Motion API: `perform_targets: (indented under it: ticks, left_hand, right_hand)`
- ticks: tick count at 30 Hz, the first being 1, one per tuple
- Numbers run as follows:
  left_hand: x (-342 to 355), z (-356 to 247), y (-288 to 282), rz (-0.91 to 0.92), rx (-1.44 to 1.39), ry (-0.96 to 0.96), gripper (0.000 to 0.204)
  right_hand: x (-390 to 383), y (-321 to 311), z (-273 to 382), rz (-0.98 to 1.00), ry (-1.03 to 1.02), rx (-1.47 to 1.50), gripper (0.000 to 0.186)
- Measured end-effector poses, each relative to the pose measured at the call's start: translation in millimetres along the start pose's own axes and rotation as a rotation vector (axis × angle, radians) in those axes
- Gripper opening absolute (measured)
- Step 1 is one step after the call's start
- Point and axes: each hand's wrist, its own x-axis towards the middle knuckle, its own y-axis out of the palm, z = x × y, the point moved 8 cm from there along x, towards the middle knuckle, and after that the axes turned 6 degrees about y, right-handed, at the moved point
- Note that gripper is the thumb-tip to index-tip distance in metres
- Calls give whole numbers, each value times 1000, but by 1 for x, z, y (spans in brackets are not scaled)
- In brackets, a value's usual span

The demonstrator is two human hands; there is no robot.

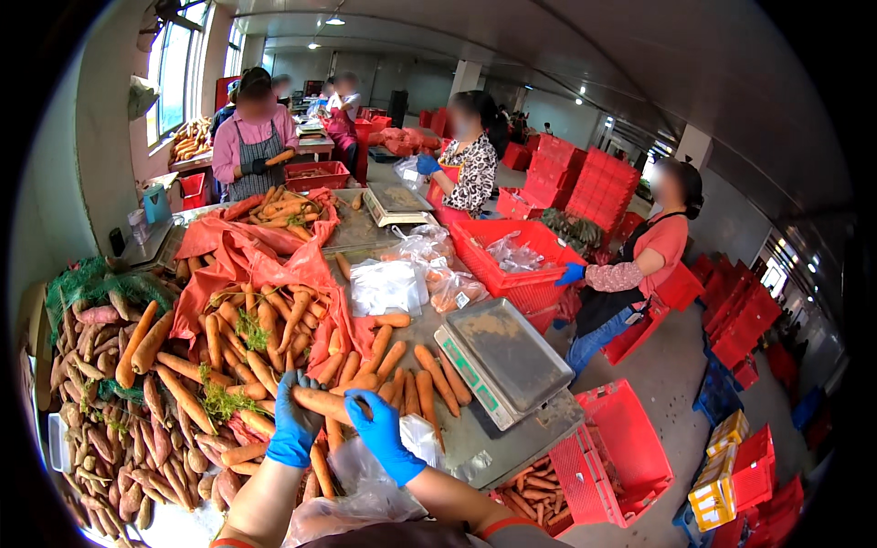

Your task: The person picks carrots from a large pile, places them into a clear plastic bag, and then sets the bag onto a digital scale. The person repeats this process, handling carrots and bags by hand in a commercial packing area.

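Workroom, metal table (498,449): sweet potatoes (100,443) heaped left, beside loose carrots (228,340) spilling from a red sack (206,274). Near centre, the left gloved hand (293,425) is clamped on a single carrot (323,404), apparently steadying it; the right hand (382,437) meets its right end, grip unclear. Digital scale (504,354) stands right.

Tight on the left here! Beyond the left hand (294,427), the way is blocked by loose carrots (187,395), then by heaped sweet potatoes (114,447); straight ahead it is barred by more, banked in the red sack (196,315). Over to the right of the right hand (382,437), bare metal tabletop (525,449) is offered, closed off ahead by the platform scale (502,352). Between the forearms, room is taken by clear plastic bags (352,510), their height hard to judge.
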Motion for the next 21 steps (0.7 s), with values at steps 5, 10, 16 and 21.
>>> perform_targets:
  ticks: [5,10,16,21]
  left_hand:
    - [-36,2,58,442,233,50,20]
    - [-26,2,55,482,174,7,23]
    - [-15,17,14,78,-102,-104,15]
    - [-29,17,41,204,-87,-58,19]
  right_hand:
    - [-27,47,-94,653,894,833,26]
    - [-21,26,-68,100,1003,687,32]
    - [7,-12,-3,-86,287,428,38]
    - [-5,2,-57,-63,879,968,29]
